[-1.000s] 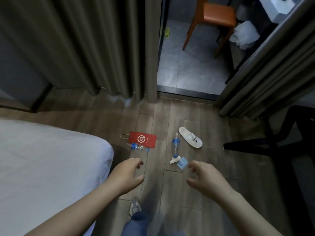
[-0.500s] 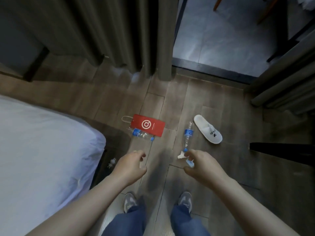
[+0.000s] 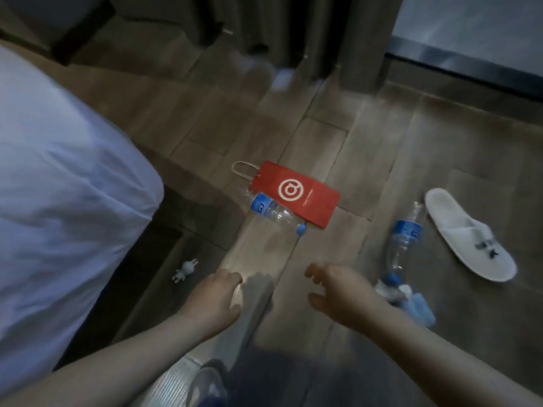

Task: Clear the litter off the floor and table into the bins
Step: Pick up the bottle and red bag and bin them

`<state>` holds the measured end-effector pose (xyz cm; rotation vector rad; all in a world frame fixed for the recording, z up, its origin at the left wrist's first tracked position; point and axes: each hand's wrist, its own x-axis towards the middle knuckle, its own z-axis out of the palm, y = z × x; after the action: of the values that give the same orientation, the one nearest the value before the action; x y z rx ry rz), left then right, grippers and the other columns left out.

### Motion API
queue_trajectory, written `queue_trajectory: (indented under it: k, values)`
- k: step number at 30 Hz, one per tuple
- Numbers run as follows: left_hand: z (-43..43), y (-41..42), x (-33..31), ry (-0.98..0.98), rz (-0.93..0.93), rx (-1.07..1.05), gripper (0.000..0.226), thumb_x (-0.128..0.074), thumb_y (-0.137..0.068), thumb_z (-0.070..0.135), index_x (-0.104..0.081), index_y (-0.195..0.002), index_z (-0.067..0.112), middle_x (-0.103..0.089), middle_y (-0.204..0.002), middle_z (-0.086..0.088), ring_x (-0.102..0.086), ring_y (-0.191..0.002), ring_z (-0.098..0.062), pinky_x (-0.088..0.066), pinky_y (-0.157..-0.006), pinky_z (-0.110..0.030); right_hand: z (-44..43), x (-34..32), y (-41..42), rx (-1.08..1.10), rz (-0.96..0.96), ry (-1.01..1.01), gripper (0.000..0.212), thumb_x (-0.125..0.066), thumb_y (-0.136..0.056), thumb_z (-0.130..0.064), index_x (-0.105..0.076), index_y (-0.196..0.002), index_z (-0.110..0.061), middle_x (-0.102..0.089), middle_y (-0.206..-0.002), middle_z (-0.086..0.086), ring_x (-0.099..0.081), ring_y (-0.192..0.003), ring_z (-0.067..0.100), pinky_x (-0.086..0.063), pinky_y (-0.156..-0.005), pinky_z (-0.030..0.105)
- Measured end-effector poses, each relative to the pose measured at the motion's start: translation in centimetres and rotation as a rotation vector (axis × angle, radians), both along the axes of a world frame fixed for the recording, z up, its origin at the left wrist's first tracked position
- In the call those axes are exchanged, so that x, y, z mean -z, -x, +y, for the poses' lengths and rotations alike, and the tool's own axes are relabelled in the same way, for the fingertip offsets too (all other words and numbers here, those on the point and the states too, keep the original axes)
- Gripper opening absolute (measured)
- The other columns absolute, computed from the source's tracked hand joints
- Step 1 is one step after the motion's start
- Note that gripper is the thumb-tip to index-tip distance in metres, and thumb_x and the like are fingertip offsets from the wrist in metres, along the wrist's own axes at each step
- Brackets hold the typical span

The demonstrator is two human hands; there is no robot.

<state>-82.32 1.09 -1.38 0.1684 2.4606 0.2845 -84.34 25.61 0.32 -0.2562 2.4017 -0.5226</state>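
Observation:
A red paper bag (image 3: pixel 296 193) with a white logo lies flat on the wooden floor. A clear plastic bottle (image 3: pixel 273 211) with a blue label lies against its near edge. A second clear bottle (image 3: pixel 404 239) lies to the right, with white and blue scraps (image 3: pixel 411 301) at its near end. My left hand (image 3: pixel 217 298) hovers over the floor below the first bottle, fingers loosely curled, holding nothing. My right hand (image 3: pixel 340 292) hangs beside it with fingers spread and relaxed, just left of the scraps.
A bed with a white sheet (image 3: pixel 58 186) fills the left side. A small white toy figure (image 3: pixel 185 270) lies by the bed's base. A white slipper (image 3: pixel 470 236) lies at the right. Curtains (image 3: pixel 264 30) hang at the back. My shoe (image 3: pixel 205 386) shows at the bottom.
The view has dropped closer to the floor and shifted left. Both hands have come nearer to the red bag and bottle. The right hand has moved left, away from the scraps.

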Motion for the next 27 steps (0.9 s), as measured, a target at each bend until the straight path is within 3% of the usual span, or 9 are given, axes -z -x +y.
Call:
queue_trajectory:
  k: [4, 8, 12, 18, 27]
  values:
    - [-3.9, 1.1, 9.0, -0.001, 0.069, -0.097, 0.039, -0.057, -0.086, 0.029, -0.056, -0.124, 0.019, -0.057, -0.122, -0.003, -0.053, -0.114, -0.018, -0.042, -0.093, -0.026, -3.4, 9.3, 2.3, -0.172, -0.008, -0.013, 0.042, -0.06, -0.086, -0.035, -0.052, -0.127, -0.027, -0.062, -0.117, -0.006, -0.057, -0.108, 0.014, -0.045, -0.086, 0.024]
    - [-7.8, 1.7, 14.0, 0.008, 0.156, -0.159, 0.04, -0.061, -0.087, 0.029, -0.055, -0.124, 0.015, -0.053, -0.125, -0.004, -0.052, -0.115, -0.02, -0.04, -0.096, -0.027, -5.4, 13.9, 4.1, -0.245, 0.013, -0.05, 0.042, -0.059, -0.085, -0.027, -0.054, -0.126, -0.023, -0.064, -0.115, -0.003, -0.059, -0.106, 0.015, -0.047, -0.084, 0.024]
    - [-10.8, 2.2, 15.3, 0.096, 0.187, -0.242, 0.046, -0.066, -0.085, 0.03, -0.051, -0.127, 0.018, -0.049, -0.129, -0.004, -0.049, -0.117, -0.023, -0.043, -0.096, -0.031, -7.4, 14.3, 3.5, -0.301, 0.055, -0.036, 0.047, -0.061, -0.085, -0.029, -0.052, -0.13, -0.021, -0.062, -0.121, -0.001, -0.058, -0.109, 0.016, -0.049, -0.089, 0.028]
    - [-12.2, 2.9, 17.1, 0.219, 0.114, -0.379, 0.067, -0.072, -0.08, 0.036, -0.041, -0.135, 0.015, -0.038, -0.14, -0.011, -0.041, -0.128, -0.031, -0.039, -0.105, -0.039, -9.0, 14.1, 1.8, -0.307, 0.029, -0.002, 0.047, -0.063, -0.086, -0.034, -0.049, -0.131, -0.026, -0.06, -0.117, -0.004, -0.058, -0.101, 0.012, -0.051, -0.084, 0.026]
    - [-9.7, 2.4, 19.6, 0.03, 0.192, -0.312, 0.041, -0.067, -0.083, 0.021, -0.05, -0.118, 0.011, -0.041, -0.127, -0.011, -0.046, -0.114, -0.029, -0.042, -0.094, -0.034, -7.0, 14.1, 3.2, -0.246, 0.041, -0.103, 0.046, -0.063, -0.086, -0.03, -0.051, -0.13, -0.025, -0.061, -0.119, -0.005, -0.058, -0.106, 0.012, -0.046, -0.082, 0.022]
